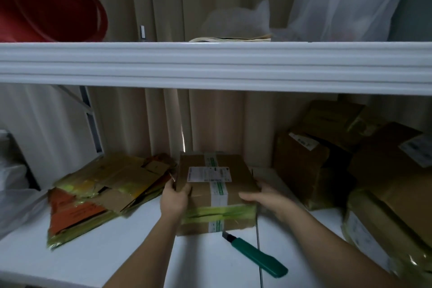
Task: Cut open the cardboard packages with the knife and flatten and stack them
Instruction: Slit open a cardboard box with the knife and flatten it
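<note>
Knife [256,255] lay on white shelf [93,252] at 5 o'clock of box [216,192], blade tip just beside box's near edge. Left hand [174,200] gripped box's left side, thumb on top. Right hand [264,197] clasped right side. Box sat mid-shelf. Flattened stack [102,190] at 9 o'clock. Uncut boxes [350,166] at 3 o'clock. Bags [346,4] on upper shelf, 12 o'clock.

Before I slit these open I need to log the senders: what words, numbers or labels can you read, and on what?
None can be read.
White shipping label on the held box: print blurred.
Green-printed tape on that box: too small.
Labels on the boxes at right: blurred.
</note>
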